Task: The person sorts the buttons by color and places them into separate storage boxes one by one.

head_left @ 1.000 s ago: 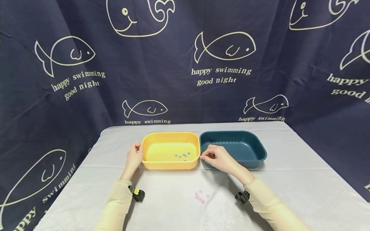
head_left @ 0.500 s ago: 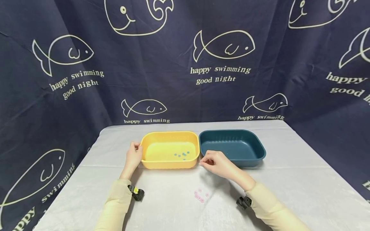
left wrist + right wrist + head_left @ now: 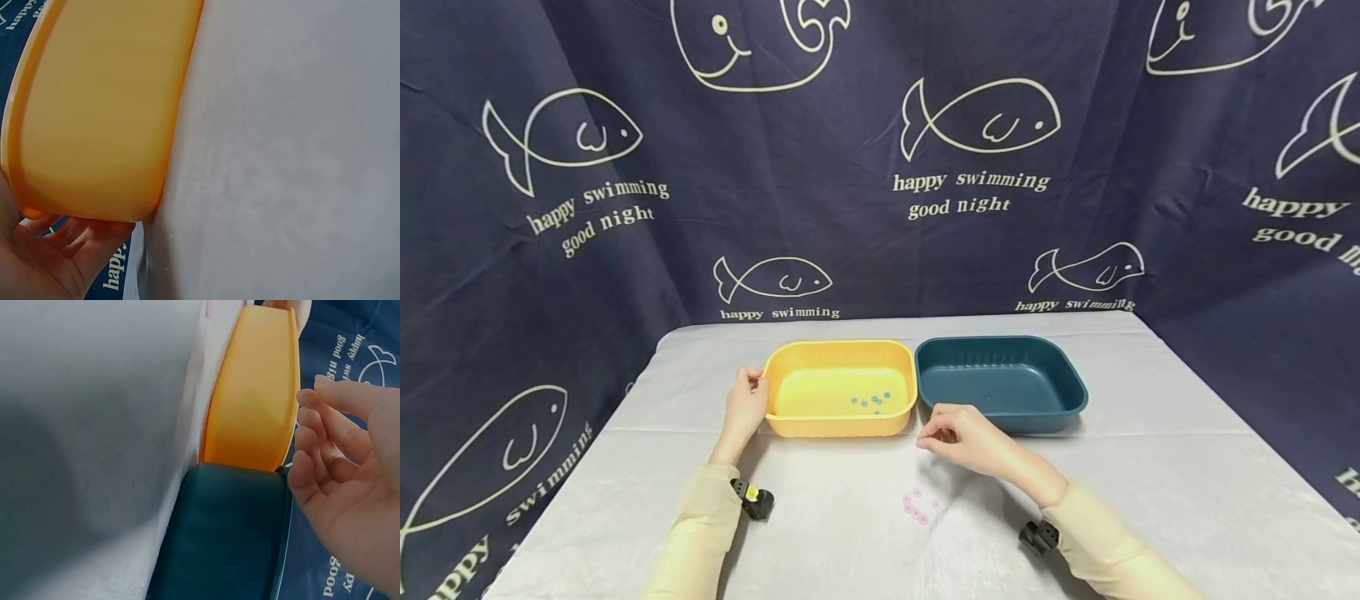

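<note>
My left hand [image 3: 747, 404] holds the left end of a yellow plastic bin [image 3: 842, 427], with the fingers against its outer end wall in the left wrist view. Several small blue button-like discs [image 3: 875, 399] lie on the bin floor. My right hand [image 3: 966, 435] is in front of the corner where the yellow bin meets a dark teal bin [image 3: 1037, 423]. Its fingers are loosely bent, thumb tip close to the index fingertip, and nothing shows between them in the right wrist view. Below it, several small pink button-like discs [image 3: 916, 513] lie on the white cloth.
The two bins stand side by side on the white-covered table [image 3: 842, 533]. A dark blue curtain [image 3: 865, 233] with fish drawings hangs behind and at both sides. Each wrist carries a small black camera, such as the right one [image 3: 1038, 536].
My right hand has come down and toward me, from the front of the teal bin to above the cloth. My left hand stays at the yellow bin's end. The discs lie as before.
</note>
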A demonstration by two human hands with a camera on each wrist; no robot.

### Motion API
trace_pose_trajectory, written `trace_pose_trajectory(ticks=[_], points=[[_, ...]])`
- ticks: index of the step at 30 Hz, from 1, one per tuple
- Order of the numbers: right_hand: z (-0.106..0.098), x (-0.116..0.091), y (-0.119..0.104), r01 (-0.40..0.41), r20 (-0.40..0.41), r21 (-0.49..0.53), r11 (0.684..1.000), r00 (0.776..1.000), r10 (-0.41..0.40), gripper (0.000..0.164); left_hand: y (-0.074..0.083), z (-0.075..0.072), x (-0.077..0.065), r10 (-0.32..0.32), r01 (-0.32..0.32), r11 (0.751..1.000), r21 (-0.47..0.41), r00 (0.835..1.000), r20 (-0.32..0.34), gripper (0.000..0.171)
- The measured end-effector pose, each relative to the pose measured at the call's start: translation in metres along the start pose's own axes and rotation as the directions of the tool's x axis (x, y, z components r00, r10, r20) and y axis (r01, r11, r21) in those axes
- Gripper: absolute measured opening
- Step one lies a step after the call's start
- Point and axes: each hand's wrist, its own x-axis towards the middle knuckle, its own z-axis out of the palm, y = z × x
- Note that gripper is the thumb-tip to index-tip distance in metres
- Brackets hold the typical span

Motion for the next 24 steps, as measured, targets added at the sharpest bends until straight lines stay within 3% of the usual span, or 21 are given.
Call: trace_pose_trajectory(ticks=[18, 24], points=[[0.015, -0.008, -0.005, 0.065, 0.085, -0.034, 0.997, 0.994, -0.062, 0.009, 0.0, 0.001, 0.001, 0.009, -0.009, 1.0, 0.007, 1.0, -0.008, 0.03], [0.018, -0.009, -0.006, 0.049, 0.114, -0.031, 0.998, 0.992, -0.045, 0.01, 0.0, 0.0, 0.001, -0.001, 0.001, 1.0, 0.004, 1.0, 0.0, 0.032]])
